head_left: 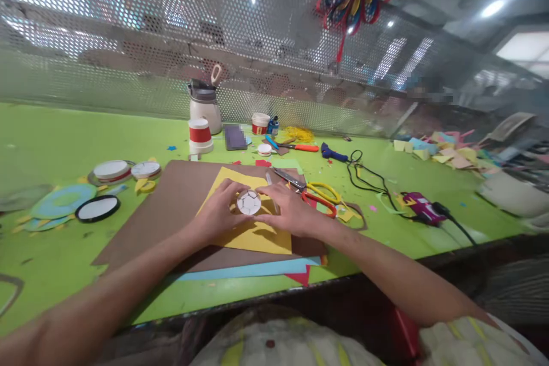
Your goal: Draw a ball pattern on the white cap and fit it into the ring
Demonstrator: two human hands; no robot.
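A small round white disc [249, 202] with black soccer-ball lines is held between my two hands, above a yellow paper sheet [274, 242]. My left hand [221, 209] grips its left edge with thumb and fingers. On the opposite side, my right hand [294, 210] closes round the right edge. A slim pale stick [269, 178] shows beside the right fingers; whether they touch it I cannot tell. Under the yellow sheet lies brown paper [160, 214]. Yellow-handled scissors [325, 190] and red-handled scissors [319, 204] lie right of the right hand.
At left are a black-rimmed white disc [98, 209], a blue-green ring [64, 201] and round lids [111, 170]. Behind stand a white jug [205, 108] and a red-white cup [200, 136]. A blue glue gun [334, 152], its cord and paper scraps [446, 148] lie at right.
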